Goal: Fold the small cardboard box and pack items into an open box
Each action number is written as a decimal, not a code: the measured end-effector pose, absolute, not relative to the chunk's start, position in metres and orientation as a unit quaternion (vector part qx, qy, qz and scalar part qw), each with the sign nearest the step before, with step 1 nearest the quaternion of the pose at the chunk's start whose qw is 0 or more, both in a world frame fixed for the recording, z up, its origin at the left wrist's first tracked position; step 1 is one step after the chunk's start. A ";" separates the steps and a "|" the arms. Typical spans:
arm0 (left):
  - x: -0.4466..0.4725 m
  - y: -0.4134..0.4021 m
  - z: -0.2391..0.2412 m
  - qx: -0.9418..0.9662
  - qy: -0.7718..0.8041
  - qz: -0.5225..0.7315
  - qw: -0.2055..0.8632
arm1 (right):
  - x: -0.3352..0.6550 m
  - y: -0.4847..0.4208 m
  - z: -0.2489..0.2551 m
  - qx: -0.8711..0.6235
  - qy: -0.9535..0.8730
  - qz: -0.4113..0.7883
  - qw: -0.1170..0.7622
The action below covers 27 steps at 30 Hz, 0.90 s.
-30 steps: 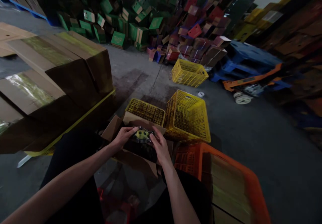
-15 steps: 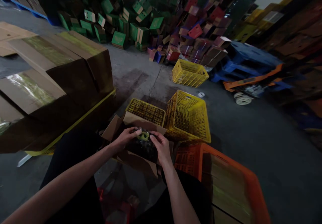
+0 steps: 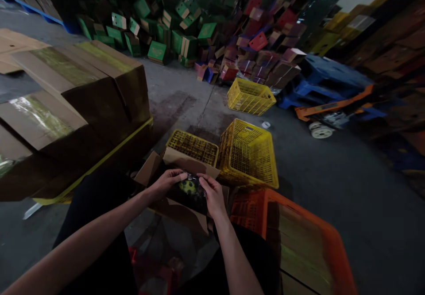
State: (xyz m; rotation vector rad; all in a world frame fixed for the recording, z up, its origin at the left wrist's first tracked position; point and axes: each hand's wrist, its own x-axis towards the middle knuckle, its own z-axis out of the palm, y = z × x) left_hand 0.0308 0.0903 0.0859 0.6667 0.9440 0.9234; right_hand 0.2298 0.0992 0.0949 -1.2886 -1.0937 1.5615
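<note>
An open cardboard box [image 3: 182,211] stands between my knees with its flaps spread. Inside it is a dark, shiny plastic bag [image 3: 189,188] with a yellow-green patch showing on it. My left hand [image 3: 168,181] reaches in from the left, its thumb and fingers pinched on the bag's upper edge. From the right, my right hand [image 3: 211,192] pinches the same edge a short way off. What lies under the plastic is too dark to make out.
Yellow crates [image 3: 249,153] stand just beyond the box. An orange crate [image 3: 308,224] holding taped cartons is close on my right. Large taped cartons [image 3: 99,82] rise on the left. Farther off are piled green boxes [image 3: 156,51], blue pallets [image 3: 332,76] and an orange pallet jack [image 3: 335,102].
Both hands stay at the bag's edge, with only small finger shifts. The plastic between them now lies flatter, and more of the yellow-green patch shows, slightly lower.
</note>
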 end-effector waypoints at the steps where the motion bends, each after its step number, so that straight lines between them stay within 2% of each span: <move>1: 0.031 0.090 0.086 0.304 0.428 0.423 0.738 | 0.230 0.099 0.095 -0.514 -0.434 0.618 0.407; 17: 0.032 0.091 0.079 0.280 0.457 0.461 0.707 | 0.230 0.102 0.091 -0.520 -0.419 0.598 0.443; 27: 0.031 0.093 0.081 0.248 0.472 0.491 0.689 | 0.228 0.100 0.087 -0.517 -0.417 0.647 0.374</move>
